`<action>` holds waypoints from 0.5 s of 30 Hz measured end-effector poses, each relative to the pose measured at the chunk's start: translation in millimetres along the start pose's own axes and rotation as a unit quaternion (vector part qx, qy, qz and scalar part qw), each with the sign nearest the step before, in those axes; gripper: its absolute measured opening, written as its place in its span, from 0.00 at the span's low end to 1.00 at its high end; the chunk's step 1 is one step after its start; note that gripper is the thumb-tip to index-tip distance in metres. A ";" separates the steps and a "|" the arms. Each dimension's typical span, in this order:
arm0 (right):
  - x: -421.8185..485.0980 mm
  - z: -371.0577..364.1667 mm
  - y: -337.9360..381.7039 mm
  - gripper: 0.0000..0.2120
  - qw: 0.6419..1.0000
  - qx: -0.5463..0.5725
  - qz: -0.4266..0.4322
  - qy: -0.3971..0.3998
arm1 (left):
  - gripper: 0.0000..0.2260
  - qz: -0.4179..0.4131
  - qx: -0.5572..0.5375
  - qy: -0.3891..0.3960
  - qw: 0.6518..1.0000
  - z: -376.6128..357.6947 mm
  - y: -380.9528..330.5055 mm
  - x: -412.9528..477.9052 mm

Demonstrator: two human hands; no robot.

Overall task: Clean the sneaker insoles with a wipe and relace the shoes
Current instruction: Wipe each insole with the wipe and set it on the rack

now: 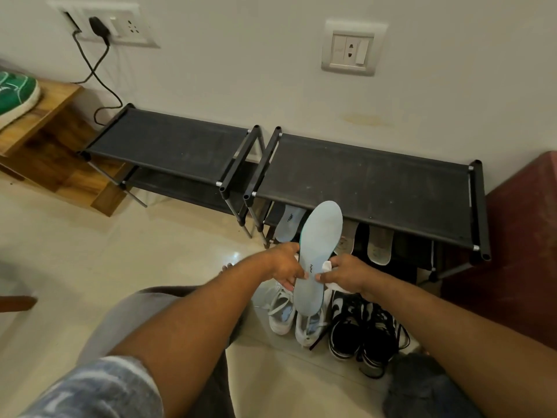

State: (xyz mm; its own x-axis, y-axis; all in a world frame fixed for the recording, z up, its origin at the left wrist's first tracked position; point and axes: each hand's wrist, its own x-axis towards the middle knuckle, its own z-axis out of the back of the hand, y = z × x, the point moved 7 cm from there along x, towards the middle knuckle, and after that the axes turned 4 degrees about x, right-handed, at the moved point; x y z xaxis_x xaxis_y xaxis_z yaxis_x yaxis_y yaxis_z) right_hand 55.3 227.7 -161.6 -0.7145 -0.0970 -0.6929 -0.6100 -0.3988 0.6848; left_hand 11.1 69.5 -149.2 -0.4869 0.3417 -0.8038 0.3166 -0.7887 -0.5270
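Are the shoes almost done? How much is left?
Not yet. Already out of the shoes: a matching insole and two grey insoles lean against the rack; I cannot tell whether they've been wiped. In hand: the left hand grips the blue insole while the right hand holds the white wipe against it. Left: the white sneakers and black sneakers sit on the floor with loose laces, so relacing remains.

We are in a home. We see low black shoe racks [361,176] against a wall [241,70] with socket plates [351,49], and sneakers [358,330] on the tiled floor [90,251].
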 end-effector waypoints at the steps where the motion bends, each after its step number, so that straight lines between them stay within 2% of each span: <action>1: 2.0 -2.5 -2.7 0.12 1.000 -0.006 -0.003 0.002 | 0.28 0.004 -0.002 0.002 1.000 -3.0 2.3 2.0; 6: 11.4 -12.8 -18.8 0.11 0.999 -0.028 -0.017 0.011 | 0.26 0.023 0.005 -0.002 1.000 -18.2 11.9 6.9; 15: 25.9 -24.8 -36.8 0.18 0.993 -0.106 -0.043 0.003 | 0.25 0.071 0.065 -0.024 0.995 -29.8 25.3 21.5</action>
State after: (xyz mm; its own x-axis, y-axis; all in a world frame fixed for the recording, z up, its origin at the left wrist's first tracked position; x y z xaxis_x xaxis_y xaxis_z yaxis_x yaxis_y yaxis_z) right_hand 67.8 217.3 -210.4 -0.6605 -0.0596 -0.7485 -0.5822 -0.5887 0.5607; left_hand 32.9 72.1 -188.0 -0.4844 0.1988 -0.8520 0.2794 -0.8877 -0.3660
